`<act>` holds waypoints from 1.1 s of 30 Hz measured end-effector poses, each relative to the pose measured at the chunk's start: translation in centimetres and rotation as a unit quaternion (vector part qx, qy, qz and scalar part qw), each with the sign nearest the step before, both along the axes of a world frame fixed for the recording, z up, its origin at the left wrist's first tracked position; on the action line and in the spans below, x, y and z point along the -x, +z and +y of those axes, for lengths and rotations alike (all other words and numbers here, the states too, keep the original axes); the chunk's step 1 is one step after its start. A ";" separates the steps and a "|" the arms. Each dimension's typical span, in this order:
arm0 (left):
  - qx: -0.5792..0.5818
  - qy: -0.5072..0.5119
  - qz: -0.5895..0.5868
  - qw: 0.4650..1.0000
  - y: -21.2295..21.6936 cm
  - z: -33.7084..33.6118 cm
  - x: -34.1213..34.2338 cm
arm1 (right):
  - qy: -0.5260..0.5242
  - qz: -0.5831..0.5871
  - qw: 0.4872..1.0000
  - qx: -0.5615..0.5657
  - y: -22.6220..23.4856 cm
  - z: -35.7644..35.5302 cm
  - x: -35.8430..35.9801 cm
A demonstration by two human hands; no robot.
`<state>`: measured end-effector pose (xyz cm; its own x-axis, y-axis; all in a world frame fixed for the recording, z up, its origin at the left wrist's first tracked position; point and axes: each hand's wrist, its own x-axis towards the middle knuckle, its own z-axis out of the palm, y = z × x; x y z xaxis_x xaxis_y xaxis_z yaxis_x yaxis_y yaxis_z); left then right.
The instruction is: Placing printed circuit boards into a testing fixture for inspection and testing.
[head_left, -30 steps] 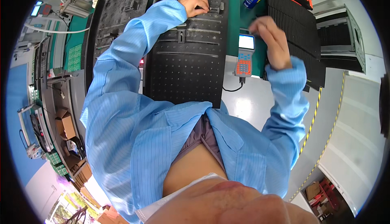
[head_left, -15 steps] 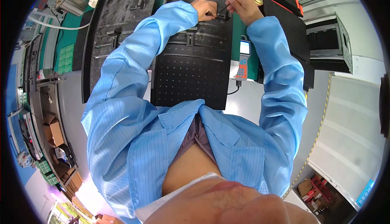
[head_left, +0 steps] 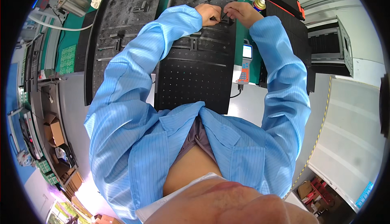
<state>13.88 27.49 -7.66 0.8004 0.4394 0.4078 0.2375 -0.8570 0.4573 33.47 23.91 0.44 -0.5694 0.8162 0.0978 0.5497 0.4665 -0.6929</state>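
Note:
My left hand [head_left: 209,14] is closed near the far end of a black perforated plate [head_left: 195,81], its fingertips pressed together on something small that I cannot make out. Close to its right, my right hand [head_left: 242,13] pinches a thin dark rod-like tool [head_left: 224,16], which slants down toward the left fingertips. A small black bracket [head_left: 194,43] stands on this plate, nearer to me than my left hand. To the left lies a second black perforated plate [head_left: 101,67], with a small bracket [head_left: 141,8] at its far part and another bracket [head_left: 117,41] nearer.
Right of the plates lies a handheld device with a screen and keypad [head_left: 244,63], its cable running toward me. A spray can [head_left: 258,5] stands by my right hand, beside black ribbed parts [head_left: 284,33]. Green circuit boards [head_left: 68,59] lie at the left of the green bench.
My right hand has come closer to my left, and the tool's lower end now sits by the left fingertips. The whole view has shifted slightly.

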 end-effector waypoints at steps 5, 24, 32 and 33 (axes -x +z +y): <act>0.000 0.019 -0.011 1.000 0.0 -0.4 0.0 | 0.053 -0.086 0.995 -0.010 1.7 0.1 1.7; -0.004 0.018 0.009 1.000 0.4 -0.3 0.0 | -0.210 0.062 0.976 -0.005 0.7 1.0 2.9; 0.027 0.010 0.003 1.000 0.4 -0.4 0.2 | 0.070 0.095 0.983 0.144 0.1 4.3 -0.4; 0.036 0.004 0.003 0.999 0.4 -0.4 0.0 | 0.096 0.107 0.978 0.149 -0.1 4.8 -0.9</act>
